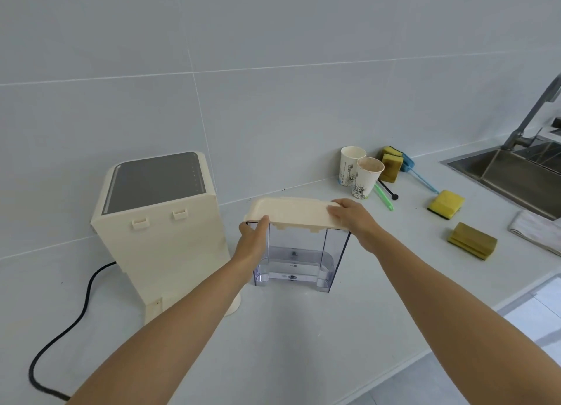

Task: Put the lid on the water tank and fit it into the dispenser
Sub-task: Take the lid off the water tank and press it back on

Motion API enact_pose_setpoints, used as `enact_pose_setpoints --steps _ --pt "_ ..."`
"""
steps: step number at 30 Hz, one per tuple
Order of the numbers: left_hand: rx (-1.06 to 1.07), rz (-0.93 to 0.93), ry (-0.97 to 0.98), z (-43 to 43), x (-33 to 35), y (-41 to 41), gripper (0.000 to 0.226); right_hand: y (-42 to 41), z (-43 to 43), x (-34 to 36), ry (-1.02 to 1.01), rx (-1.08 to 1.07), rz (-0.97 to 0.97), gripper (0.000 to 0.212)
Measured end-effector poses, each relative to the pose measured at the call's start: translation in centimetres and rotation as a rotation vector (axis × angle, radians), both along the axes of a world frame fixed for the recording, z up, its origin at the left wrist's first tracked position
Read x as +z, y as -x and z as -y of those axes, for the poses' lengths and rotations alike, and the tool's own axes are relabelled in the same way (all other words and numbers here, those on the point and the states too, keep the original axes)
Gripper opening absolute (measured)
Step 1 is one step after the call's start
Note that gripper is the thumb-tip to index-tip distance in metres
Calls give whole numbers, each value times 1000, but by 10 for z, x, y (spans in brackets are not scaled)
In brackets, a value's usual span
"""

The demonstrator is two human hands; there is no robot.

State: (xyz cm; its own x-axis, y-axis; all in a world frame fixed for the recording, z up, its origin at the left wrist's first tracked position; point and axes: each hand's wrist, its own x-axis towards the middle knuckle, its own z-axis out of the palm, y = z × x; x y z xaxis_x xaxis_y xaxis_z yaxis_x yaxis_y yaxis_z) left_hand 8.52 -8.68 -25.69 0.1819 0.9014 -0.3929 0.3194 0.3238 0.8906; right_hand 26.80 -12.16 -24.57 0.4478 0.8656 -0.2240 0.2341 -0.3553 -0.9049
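The left hand [253, 237] grips the left end of the cream lid [291, 212], thumb on top and fingers curled under the edge. The right hand [349, 218] grips the right end, fingers laid flat over the top surface and closed on the rim. Both hands hold the lid on the open top of the clear water tank [299, 259]; whether the lid is fully seated cannot be told, as tabs on its underside still show along the front edge.

The tank stands upright on the pale worktop [303, 344], apart from the dispenser [161, 228], which stands just to the tank's left. The dispenser is cream with a dark grey top panel, and two small clips project from the side that faces the camera. A black cable [69, 319] runs from the dispenser's lower left across the worktop toward the camera.

Behind and to the right of the tank, two paper cups [359, 174] stand near the tiled wall [273, 71], touching or nearly touching each other. Beside them lie a green stick, a black stirrer and a blue-handled brush [419, 175] with yellow sponges at its head. Further right of the tank lie two more sponges [458, 222], one yellow and one olive, well apart from the tank. A folded white cloth [534, 231] lies at the right edge, just in front of the steel sink [516, 174] and its tap [534, 113].
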Motion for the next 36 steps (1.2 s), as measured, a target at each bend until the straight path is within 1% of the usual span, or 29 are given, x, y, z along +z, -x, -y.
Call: enact_pose_setpoints --steps 4,8,10,12,16,22,25,28,29,31,32,34,36 --pt "10 -3 -15 -9 -3 -5 55 -1 5 -1 -7 -10 3 32" --pt "-41 -47 -39 -19 -4 -8 54 -2 12 -3 -6 -22 7 26" --pt "-55 -68 -56 -25 -3 -9 55 -3 17 -3 11 -14 4 20" --pt "-82 -70 -77 -30 -4 -11 54 -1 23 -1 38 2 15 19" --pt "-176 -37 -152 -39 -7 -18 54 9 34 1 69 20 58 29" --pt "-270 -45 -136 -58 -9 -30 59 36 40 -6 109 46 130 43" --pt "-306 -71 -138 -64 -8 -34 59 46 40 -5 119 43 158 45" --pt "-317 -117 -159 -68 -9 -34 63 44 39 -1 158 111 135 39" --pt "-304 -128 -179 -68 -8 -33 63 41 38 1 171 138 132 43" --pt "-270 -148 -253 -66 -4 -32 61 34 34 6 198 163 188 68" --pt "-261 -154 -312 -65 0 -31 60 30 29 9 192 156 226 75" --pt "-263 -194 -459 -53 9 -30 57 22 19 17 132 137 250 73" --pt "-331 -319 -650 -38 14 -28 54 16 6 24 58 153 279 66"
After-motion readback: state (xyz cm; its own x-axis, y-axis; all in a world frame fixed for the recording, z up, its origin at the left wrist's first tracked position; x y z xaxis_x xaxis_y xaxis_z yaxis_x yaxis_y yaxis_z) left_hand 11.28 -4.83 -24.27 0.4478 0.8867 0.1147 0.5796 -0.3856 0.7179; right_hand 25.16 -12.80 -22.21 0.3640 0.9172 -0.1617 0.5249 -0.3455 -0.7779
